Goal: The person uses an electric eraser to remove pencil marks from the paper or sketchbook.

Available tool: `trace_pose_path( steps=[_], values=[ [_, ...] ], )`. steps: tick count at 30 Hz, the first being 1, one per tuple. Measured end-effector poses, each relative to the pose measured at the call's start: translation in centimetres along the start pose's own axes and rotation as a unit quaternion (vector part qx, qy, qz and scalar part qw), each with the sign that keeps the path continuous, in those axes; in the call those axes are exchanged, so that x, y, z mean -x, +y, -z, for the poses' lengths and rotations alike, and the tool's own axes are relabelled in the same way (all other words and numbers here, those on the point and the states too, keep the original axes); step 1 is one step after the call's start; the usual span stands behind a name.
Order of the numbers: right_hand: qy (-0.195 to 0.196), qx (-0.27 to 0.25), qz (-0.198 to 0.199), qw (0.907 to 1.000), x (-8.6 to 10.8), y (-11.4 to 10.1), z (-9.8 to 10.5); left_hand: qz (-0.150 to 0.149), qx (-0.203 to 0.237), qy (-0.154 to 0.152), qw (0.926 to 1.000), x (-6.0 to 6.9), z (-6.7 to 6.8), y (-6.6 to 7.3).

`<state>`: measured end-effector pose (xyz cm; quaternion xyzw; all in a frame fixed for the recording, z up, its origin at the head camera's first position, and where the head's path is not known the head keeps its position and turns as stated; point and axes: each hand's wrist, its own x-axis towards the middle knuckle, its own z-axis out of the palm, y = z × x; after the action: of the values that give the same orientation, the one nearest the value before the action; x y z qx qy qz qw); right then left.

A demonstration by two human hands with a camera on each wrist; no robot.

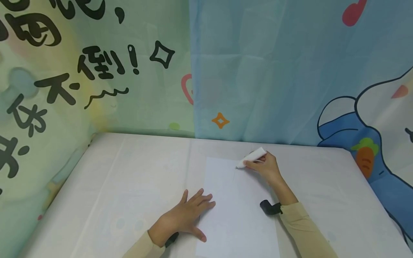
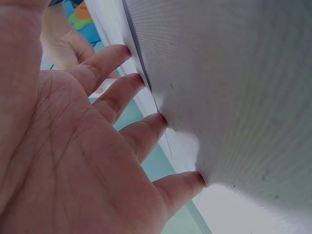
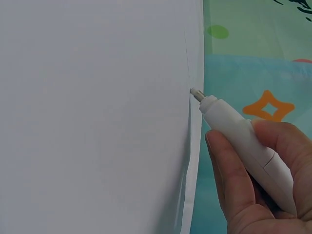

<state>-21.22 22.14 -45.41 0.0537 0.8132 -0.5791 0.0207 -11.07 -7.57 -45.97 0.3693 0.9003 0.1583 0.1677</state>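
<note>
A large sheet of white paper [image 1: 238, 204] lies on the white-covered table. Near its far edge, my right hand [image 1: 268, 169] holds a thick white electric eraser [image 1: 254, 156] between thumb and fingers. In the right wrist view, the pale tip in the eraser's [image 3: 243, 131] metal collar meets the sheet near its edge. My left hand [image 1: 187, 215] rests with spread fingers at the paper's left edge. The left wrist view shows its fingertips [image 2: 187, 184] touching the sheet, palm raised. Any marks on the paper are too faint to make out.
The white table [image 1: 138, 172] extends on both sides of the paper. Printed cloth backdrops [image 1: 258, 89] hang behind it and along the left. A black strap mount [image 1: 270, 208] sits on my right wrist, over the paper's right edge.
</note>
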Motion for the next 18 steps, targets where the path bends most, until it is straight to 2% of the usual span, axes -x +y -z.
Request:
trace_pose_path(
  steps=[18],
  values=[
    [-0.004,0.022,-0.002,0.9997,0.32,-0.07,-0.03,-0.001,0.007,-0.002,1.0,0.01,0.18,0.01]
  ],
)
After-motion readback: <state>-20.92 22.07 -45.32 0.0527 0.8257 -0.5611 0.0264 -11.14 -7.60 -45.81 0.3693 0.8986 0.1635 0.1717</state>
